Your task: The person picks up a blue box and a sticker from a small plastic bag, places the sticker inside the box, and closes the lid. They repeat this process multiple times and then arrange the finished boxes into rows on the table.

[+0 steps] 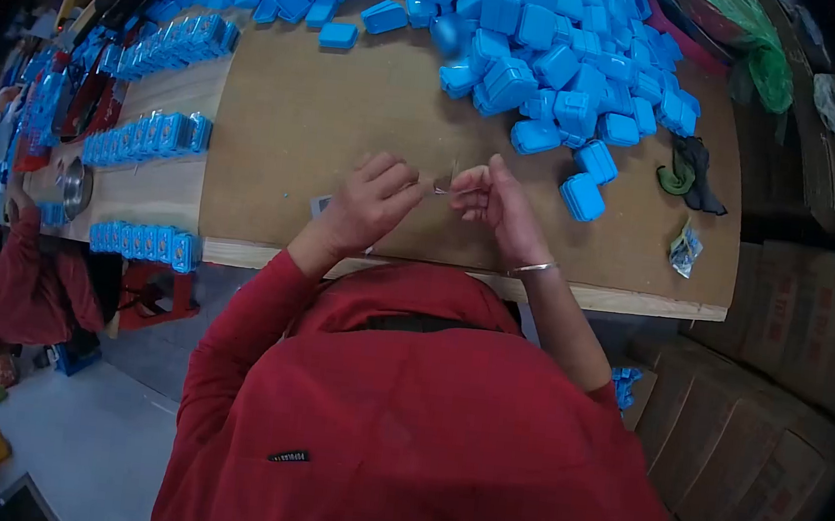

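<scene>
Over the brown board, my left hand has its fingers curled in a pinch. Facing it, my right hand holds its fingers bent, with the fingertips at a small thin shiny piece. That piece sits between both hands, too small to name. A pale flat sheet lies partly hidden beside my left wrist. Two small blue plastic cases rest to the right of my right hand. Beyond my hands, a large heap of similar blue cases covers the far side.
Rows of blue cases stand on the left of the table. A dark cloth with a green strip and a crumpled wrapper lie at right. Cardboard boxes are stacked beside me. Another person in red sits at left.
</scene>
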Demonstrator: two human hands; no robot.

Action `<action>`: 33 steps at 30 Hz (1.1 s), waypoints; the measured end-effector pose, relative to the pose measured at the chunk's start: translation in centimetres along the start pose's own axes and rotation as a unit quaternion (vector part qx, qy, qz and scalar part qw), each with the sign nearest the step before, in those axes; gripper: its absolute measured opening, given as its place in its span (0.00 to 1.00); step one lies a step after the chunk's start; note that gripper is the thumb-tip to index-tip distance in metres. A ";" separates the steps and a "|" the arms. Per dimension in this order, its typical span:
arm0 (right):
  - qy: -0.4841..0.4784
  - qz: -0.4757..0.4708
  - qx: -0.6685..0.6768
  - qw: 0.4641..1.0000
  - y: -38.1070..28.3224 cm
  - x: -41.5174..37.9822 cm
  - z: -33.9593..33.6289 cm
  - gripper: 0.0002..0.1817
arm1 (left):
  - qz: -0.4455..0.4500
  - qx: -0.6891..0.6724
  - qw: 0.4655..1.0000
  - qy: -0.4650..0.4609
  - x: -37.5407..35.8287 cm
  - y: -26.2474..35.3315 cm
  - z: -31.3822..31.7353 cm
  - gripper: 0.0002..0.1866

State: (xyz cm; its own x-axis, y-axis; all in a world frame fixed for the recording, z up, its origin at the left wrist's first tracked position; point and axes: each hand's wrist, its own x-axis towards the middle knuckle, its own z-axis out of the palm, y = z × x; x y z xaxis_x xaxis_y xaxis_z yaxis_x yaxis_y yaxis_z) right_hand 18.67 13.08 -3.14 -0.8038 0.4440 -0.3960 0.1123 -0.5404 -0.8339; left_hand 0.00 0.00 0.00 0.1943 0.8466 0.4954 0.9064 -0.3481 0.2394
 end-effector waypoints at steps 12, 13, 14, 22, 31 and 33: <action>0.067 -0.071 -0.064 0.993 -1.4 -1.2 -1.3 0.09 | -0.291 -0.269 0.916 0.059 2.8 4.2 1.6 0.31; 0.068 -0.090 -0.074 0.991 -0.7 -0.9 -1.7 0.09 | -0.372 -0.501 0.781 0.003 2.2 2.9 2.2 0.32; 0.068 -0.106 -0.083 0.989 0.0 -0.8 -2.0 0.09 | -0.426 -0.692 0.581 -0.054 1.3 1.7 2.8 0.33; 0.187 -0.182 -0.237 0.936 1.5 -0.4 -3.6 0.06 | -0.481 -0.405 0.776 -0.056 0.9 0.9 6.1 0.09; 0.168 -0.211 -0.112 0.956 -0.3 -3.0 -2.4 0.07 | -0.435 -0.550 0.709 -0.080 4.7 3.6 4.6 0.13; 0.170 -0.225 -0.102 0.954 -0.5 -3.7 -2.7 0.07 | -0.434 -0.562 0.702 -0.047 4.9 3.4 6.1 0.09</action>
State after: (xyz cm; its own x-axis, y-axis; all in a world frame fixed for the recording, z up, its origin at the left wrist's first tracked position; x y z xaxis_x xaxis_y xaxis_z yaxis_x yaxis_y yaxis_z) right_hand 23.13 13.68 -2.29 -0.5662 0.8226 -0.0528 -0.0603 -0.1053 -0.9926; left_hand 6.33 5.43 -1.88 -0.1756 0.9410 -0.2893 -0.1601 0.2627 0.9515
